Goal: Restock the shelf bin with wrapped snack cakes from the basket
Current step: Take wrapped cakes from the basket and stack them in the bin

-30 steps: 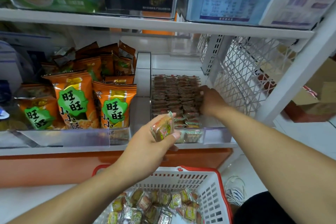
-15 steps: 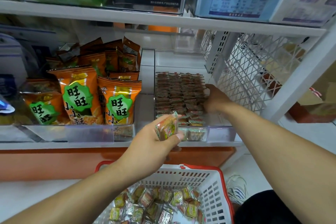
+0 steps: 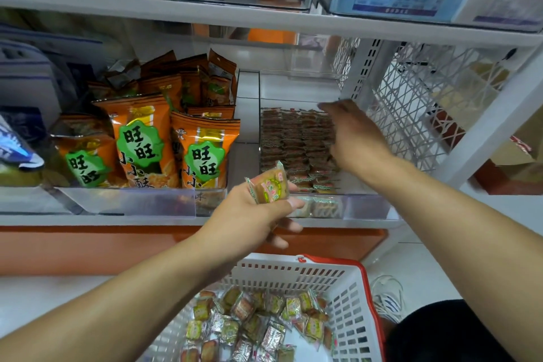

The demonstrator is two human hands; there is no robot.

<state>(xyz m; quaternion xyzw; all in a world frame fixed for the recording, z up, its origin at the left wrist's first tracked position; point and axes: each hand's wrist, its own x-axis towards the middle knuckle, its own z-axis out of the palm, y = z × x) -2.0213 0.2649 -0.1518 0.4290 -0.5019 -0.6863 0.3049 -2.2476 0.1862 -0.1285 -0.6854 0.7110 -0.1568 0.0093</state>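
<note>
Head view: left hand (image 3: 249,220) at centre, pinching one wrapped snack cake (image 3: 271,187) between thumb and fingers, just in front of the clear shelf bin (image 3: 364,209). Right hand (image 3: 352,138) at 1 o'clock, reaching into the bin, fingers extended over the packed rows of cakes (image 3: 293,141), holding nothing. White basket (image 3: 346,297) at 6 o'clock, loose cakes inside. Orange snack bags (image 3: 141,141) at 10 o'clock.

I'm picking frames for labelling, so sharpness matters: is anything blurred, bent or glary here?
Head view: the right hand over the bin is motion-blurred; the left hand and its snack cake are fairly sharp; shelf edges bow from the wide lens; soft glare on the clear bin fronts.
</note>
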